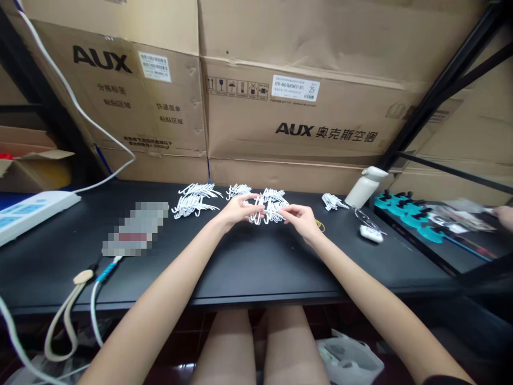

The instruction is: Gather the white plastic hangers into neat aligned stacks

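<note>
My left hand (pixel 237 212) and my right hand (pixel 301 220) meet over the black table, both closed with the fingertips pinched. Between them are slim white pieces with bent, hook-like ends (pixel 257 215), held in the left fingers. The right fingertips pinch at the edge of a bunch of the same white hooks (pixel 274 212); how many they grip is too small to tell. Behind lies another bunch of white hooks (pixel 273 194). More bunches rest to the left, among them one white heap (pixel 189 206), and a small white bundle (pixel 332 201) sits to the right.
A white bottle (pixel 366 187), glasses (pixel 364 218) and a white case (pixel 371 234) stand at the right. Yellow bands (pixel 319 225) lie by my right wrist. At left are a power strip (pixel 38 214) and a blurred-out device (pixel 138 230). Another person's hand (pixel 504 216) shows far right.
</note>
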Action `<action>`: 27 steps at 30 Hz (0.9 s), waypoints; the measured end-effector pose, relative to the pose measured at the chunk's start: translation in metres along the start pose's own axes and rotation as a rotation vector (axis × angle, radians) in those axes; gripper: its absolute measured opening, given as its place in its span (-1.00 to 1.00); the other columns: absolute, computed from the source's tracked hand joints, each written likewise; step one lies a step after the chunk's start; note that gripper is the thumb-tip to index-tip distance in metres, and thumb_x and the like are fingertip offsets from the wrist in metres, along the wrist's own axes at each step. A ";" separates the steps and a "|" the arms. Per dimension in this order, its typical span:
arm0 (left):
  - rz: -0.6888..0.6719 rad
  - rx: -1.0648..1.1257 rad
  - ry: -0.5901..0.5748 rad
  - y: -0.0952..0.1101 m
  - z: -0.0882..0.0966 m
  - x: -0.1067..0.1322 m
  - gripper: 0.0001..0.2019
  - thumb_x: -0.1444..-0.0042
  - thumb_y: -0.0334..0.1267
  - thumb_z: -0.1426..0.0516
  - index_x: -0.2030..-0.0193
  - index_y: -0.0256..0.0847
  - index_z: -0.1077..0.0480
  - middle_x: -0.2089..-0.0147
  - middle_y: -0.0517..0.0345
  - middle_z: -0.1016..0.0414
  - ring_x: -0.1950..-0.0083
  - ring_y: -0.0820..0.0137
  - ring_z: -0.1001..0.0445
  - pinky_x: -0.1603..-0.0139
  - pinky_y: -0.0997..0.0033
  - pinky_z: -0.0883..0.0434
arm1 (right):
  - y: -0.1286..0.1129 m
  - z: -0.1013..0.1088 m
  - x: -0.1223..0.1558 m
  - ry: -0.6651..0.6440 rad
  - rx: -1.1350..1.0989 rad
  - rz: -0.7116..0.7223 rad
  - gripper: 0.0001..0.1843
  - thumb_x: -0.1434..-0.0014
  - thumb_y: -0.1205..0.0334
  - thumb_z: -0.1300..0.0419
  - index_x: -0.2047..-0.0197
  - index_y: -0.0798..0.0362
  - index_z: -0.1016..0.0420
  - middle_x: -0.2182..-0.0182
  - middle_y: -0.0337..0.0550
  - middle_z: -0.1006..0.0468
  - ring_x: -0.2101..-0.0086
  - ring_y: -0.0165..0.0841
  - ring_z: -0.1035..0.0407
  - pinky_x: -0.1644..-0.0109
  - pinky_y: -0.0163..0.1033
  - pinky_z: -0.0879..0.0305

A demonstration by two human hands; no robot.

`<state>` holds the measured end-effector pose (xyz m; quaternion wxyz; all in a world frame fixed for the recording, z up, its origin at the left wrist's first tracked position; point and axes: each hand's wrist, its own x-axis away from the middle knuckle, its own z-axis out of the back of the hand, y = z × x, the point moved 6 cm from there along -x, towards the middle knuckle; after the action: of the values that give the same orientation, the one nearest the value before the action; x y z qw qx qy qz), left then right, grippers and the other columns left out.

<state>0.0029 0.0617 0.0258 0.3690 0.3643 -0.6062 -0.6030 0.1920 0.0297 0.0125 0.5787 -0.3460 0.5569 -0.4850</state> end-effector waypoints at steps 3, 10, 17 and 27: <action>0.000 -0.004 -0.009 0.000 -0.002 0.001 -0.28 0.15 -0.14 -0.39 -0.17 -0.30 -0.32 0.28 -0.08 -0.63 0.27 0.32 -0.58 0.36 0.46 -0.40 | -0.003 -0.003 0.003 0.002 0.005 0.022 -0.62 0.16 -0.05 -0.41 0.42 0.11 -0.62 0.42 -0.07 -0.60 0.41 -0.29 -0.43 0.39 -0.21 -0.40; -0.003 -0.036 -0.011 -0.002 -0.005 0.001 -0.25 0.21 -0.11 -0.40 -0.15 -0.31 -0.34 0.38 0.04 -0.60 0.46 0.46 -0.46 0.39 0.44 -0.38 | 0.000 -0.009 0.005 -0.028 -0.027 -0.013 -0.63 0.17 -0.05 -0.42 0.43 0.10 -0.62 0.45 -0.10 -0.58 0.41 -0.30 -0.42 0.41 -0.22 -0.40; -0.003 -0.048 -0.043 -0.004 -0.005 0.000 -0.21 0.29 -0.18 -0.44 -0.15 -0.30 -0.33 0.39 0.07 -0.58 0.46 0.48 -0.44 0.40 0.48 -0.33 | 0.006 -0.017 0.007 -0.159 -0.136 -0.187 -0.60 0.17 -0.05 -0.43 0.38 0.10 -0.58 0.38 -0.06 -0.63 0.32 -0.24 -0.54 0.39 -0.28 -0.43; -0.056 -0.157 -0.131 -0.008 -0.011 -0.002 -0.16 0.27 -0.15 -0.43 -0.20 -0.35 -0.31 0.43 0.06 -0.58 0.45 0.43 -0.46 0.41 0.46 -0.31 | 0.009 -0.022 0.009 -0.249 -0.122 -0.148 -0.60 0.22 -0.01 -0.46 0.38 0.12 -0.60 0.44 -0.04 -0.65 0.48 -0.31 -0.52 0.40 -0.26 -0.42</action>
<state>0.0137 0.0583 0.0181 0.3389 0.3107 -0.5696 -0.6813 0.1714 0.0271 -0.0015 0.5838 -0.4781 0.4822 -0.4449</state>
